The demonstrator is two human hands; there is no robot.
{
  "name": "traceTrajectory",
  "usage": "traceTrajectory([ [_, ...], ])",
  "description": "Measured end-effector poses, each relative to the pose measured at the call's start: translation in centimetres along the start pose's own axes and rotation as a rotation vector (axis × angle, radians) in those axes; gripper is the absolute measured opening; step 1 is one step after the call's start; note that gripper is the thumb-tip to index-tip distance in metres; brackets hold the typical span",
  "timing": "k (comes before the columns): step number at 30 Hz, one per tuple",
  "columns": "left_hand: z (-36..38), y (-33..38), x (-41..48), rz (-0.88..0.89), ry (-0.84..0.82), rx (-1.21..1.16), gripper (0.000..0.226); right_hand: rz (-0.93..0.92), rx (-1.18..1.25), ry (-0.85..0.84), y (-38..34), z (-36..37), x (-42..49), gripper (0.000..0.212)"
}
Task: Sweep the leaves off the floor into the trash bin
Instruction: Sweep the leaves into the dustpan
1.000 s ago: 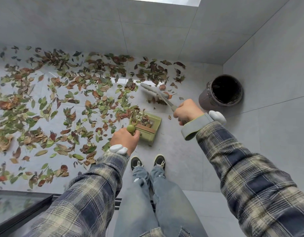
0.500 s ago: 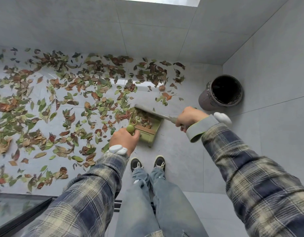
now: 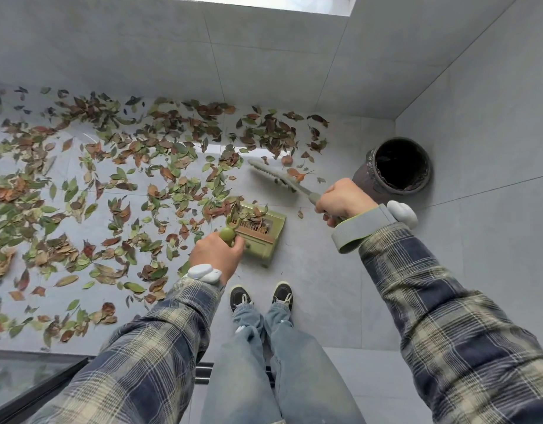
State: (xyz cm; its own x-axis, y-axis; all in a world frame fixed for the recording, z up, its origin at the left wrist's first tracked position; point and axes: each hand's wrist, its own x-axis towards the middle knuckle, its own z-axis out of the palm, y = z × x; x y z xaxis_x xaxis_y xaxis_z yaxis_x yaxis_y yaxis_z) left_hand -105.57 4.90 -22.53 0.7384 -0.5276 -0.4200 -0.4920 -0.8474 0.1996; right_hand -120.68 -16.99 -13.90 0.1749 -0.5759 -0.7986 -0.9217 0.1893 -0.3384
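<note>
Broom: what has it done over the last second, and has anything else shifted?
The broom, gripped by the right hand, swept in to the mouth of the dustpan, then swung back out towards the leaves near the trash bin. Nothing was let go. The left hand still holds the dustpan by its handle; dustpan and trash bin stay put.

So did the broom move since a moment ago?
Yes. The broom swung away from the dustpan, back out toward the leaves beside the trash bin.
</note>
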Motion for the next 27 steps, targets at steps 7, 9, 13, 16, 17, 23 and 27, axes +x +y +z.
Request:
traceTrajectory([
  [7,-0.3,0.2,0.1,0.0,0.0,0.047,0.046,0.031,0.108,0.077,1.0,3.0,3.1,0.02],
  [9,-0.4,0.3,0.0,-0.002,-0.002,0.046,0.046,0.044,0.132,0.072,1.2,3.7,3.7,0.019],
  [13,-0.6,0.3,0.0,0.0,-0.02,0.016,0.045,0.06,0.029,-0.008,1.6,4.2,3.6,0.018],
  [16,-0.8,0.2,0.1,0.002,-0.027,0.0,0.045,0.051,-0.092,-0.085,1.5,2.8,2.2,0.012],
  [17,-0.8,0.4,0.1,0.005,-0.033,-0.007,0.044,0.042,-0.133,-0.103,1.2,1.8,1.5,0.011],
  [23,-0.6,0.2,-0.2,0.037,-0.033,-0.028,0.043,0.0,-0.142,-0.129,-0.7,-1.8,-1.4,0.01],
  [27,-0.4,0.1,-0.1,0.023,-0.023,-0.025,0.044,-0.041,-0.131,-0.097,-1.2,-1.8,-1.8,0.021],
])
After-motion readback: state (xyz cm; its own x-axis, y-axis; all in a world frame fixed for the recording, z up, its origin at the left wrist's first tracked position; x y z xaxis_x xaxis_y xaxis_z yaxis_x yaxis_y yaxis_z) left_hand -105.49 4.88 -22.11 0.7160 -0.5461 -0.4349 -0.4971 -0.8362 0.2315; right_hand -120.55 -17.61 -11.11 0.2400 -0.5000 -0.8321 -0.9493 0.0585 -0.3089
